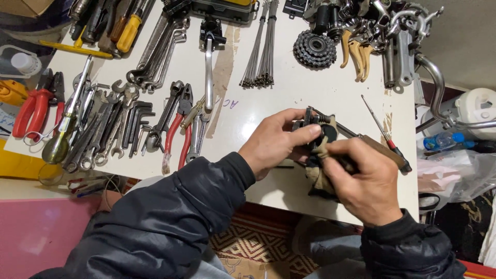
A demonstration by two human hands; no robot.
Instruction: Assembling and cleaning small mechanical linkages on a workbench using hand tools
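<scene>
The small black metal part (316, 129) is held just above the near right portion of the white table (310, 88), between both hands. It is pinched by the left hand (276, 142), thumb and fingers closed around its left side, while a dirty tan rag (321, 173) is pressed against it by the right hand (361, 181), whose fingers are closed on the cloth. The wiping appears to be under way rather than finished: the rag is wrapped over the lower side of the part, and only the upper side with its short threaded stub is exposed. How clean the covered faces are cannot be told.

Just beside the hands, a wooden-handled tool (380, 147) and a thin red-collared screwdriver (385, 134) lie untouched on the table. Farther back, a bundle of spokes (261, 49), a toothed sprocket cluster (314, 49) and red-handled pliers (181, 129) are laid out.

Few containers are seen. A dark case (222, 9) at the far edge is largely cut off, so its contents cannot be judged. A plastic bottle (442, 140) with a blue cap lies off the table's right edge, and whether liquid is in it cannot be told.
</scene>
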